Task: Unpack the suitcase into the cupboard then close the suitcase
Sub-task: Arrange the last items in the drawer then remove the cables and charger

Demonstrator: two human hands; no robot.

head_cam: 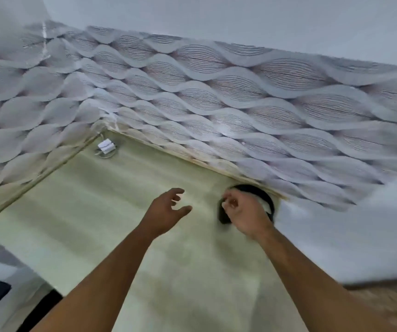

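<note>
Dark curved item (262,196), blurry and hard to identify, sits on the pale shelf (97,224) against the patterned back wall (216,92), right hand (243,212) on it with fingers (227,197) curled, left hand (166,209) just beside, spread and empty.

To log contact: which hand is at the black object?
The right hand, curled over the black object by the wall; the left hand hovers open, apart.

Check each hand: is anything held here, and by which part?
The left hand is open and holds nothing. The right hand is curled at the near edge of a dark round object by the wall; blur hides whether it actually grips it.
</note>
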